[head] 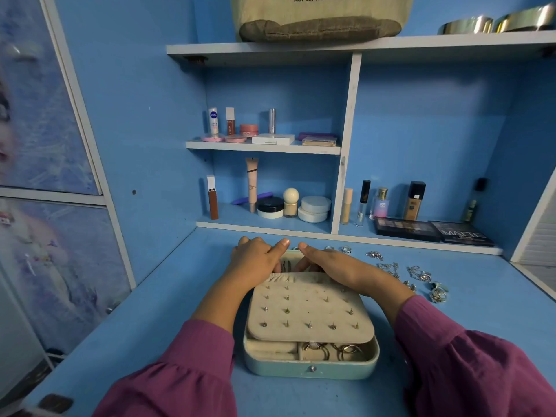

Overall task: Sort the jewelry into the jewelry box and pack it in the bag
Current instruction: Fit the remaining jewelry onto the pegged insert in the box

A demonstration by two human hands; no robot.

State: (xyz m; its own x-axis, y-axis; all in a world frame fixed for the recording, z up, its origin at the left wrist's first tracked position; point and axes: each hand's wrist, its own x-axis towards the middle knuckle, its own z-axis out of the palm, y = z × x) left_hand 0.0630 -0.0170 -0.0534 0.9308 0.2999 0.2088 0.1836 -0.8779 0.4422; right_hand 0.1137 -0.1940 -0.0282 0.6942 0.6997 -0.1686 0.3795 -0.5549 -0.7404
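Filling most of the frame, a blue desk [144, 311] meets a blue wall with white shelves [263, 147] of cosmetics at centre, a canvas bag [322, 22] on the top shelf and eyeshadow palettes [433, 233] at right. Low at centre the pale green jewelry box [311, 367] lies open, its beige stud panel [310, 308] dotted with earrings, rings [331, 350] in the front compartments. Left hand [255, 260] and right hand [334, 263] curl over the box's far edge, gripping it; loose silver jewelry [406, 275] lies right.

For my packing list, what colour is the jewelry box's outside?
Pale mint green on the jewelry box, clearest in the head view.
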